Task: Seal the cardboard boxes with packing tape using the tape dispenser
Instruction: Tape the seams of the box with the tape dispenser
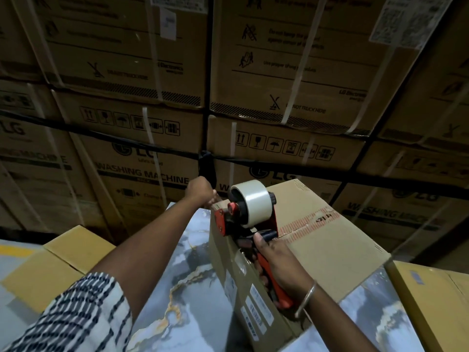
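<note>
A brown cardboard box (322, 245) lies on a marble-patterned table (193, 295), its top seam covered by red printed tape. My right hand (276, 262) grips the red handle of a tape dispenser (243, 214) that carries a roll of clear tape. The dispenser sits over the box's near-left top edge. My left hand (201, 190) reaches to the box's far left corner, its fingers curled over that corner; what they pinch is hidden.
Two yellowish cardboard boxes stand beside the table, one at the left (58, 260) and one at the right (436, 301). A tall wall of strapped washing-machine cartons (279, 85) fills the background close behind the table.
</note>
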Demonstrator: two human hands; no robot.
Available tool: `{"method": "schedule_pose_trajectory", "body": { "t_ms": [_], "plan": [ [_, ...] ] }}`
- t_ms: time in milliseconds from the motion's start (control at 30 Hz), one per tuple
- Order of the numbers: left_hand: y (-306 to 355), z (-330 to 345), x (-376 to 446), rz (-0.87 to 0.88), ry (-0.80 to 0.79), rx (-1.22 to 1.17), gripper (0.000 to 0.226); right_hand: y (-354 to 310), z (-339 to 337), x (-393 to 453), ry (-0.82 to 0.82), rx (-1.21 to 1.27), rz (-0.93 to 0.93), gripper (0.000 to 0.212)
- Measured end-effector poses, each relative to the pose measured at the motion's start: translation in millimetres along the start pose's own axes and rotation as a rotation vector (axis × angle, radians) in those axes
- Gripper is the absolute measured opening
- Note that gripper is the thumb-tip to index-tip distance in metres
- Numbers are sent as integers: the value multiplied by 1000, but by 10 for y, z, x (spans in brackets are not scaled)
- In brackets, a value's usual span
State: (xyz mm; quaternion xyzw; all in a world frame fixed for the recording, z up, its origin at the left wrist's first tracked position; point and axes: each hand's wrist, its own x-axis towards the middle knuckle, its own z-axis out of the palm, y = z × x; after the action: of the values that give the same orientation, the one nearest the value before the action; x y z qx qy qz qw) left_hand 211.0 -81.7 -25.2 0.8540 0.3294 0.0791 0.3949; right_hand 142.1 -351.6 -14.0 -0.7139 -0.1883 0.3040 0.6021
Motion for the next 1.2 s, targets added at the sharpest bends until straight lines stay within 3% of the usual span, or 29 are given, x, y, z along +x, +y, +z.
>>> {"method": "schedule_pose_trajectory", "body": {
  "t_ms": [600,833,1033,1200],
  "plan": [
    [-134,163,123,-27,35,-39,27,-36,80,83,31,-34,80,47],
    [-177,225,145,-64,-21,-12,19,-34,72,119,41,-44,124,48],
    [-224,259,142,-162,-99,5,28,-10,93,144,45,-32,137,49],
    [-400,380,131,-232,-140,-171,29,-2,99,140,40,-16,131,48]
  ]
}}
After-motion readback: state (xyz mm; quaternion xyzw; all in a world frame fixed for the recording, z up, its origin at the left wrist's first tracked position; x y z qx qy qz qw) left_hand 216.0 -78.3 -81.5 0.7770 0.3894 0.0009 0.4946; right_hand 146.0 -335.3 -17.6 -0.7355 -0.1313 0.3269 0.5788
